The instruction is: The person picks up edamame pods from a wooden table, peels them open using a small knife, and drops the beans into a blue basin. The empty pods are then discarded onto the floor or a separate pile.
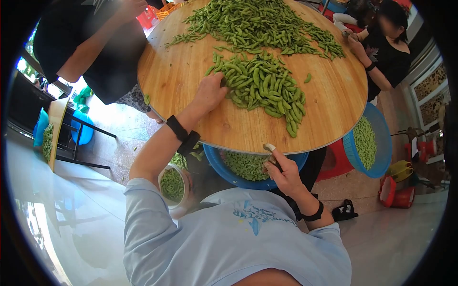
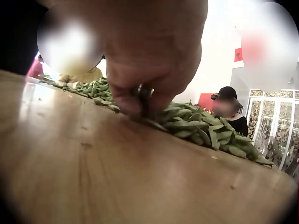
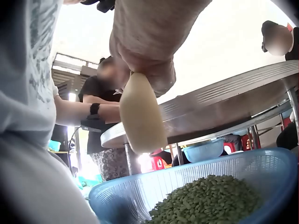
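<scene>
My left hand (image 1: 211, 92) is at the left edge of the near heap of green soybean pods (image 1: 265, 86) on the round wooden table. In the left wrist view its fingertips pinch a pod (image 2: 158, 125) low over the wood. A small dark, shiny piece (image 2: 144, 95) shows between those fingers. Just off the table's near edge, my right hand (image 1: 287, 177) is over a blue basin (image 1: 224, 178) of shelled beans. Its curled fingers grip a smooth cream, bottle-shaped piece (image 3: 140, 116), whose pale end sticks out toward the table rim. I cannot tell what that piece is.
A larger pod heap (image 1: 248, 24) covers the far tabletop (image 1: 167, 71). Another blue basket (image 1: 389, 152) of shelled beans stands at right, a white bucket (image 1: 188, 198) with green contents at lower left. One person (image 1: 389, 52) is across at right, another (image 1: 90, 52) at left.
</scene>
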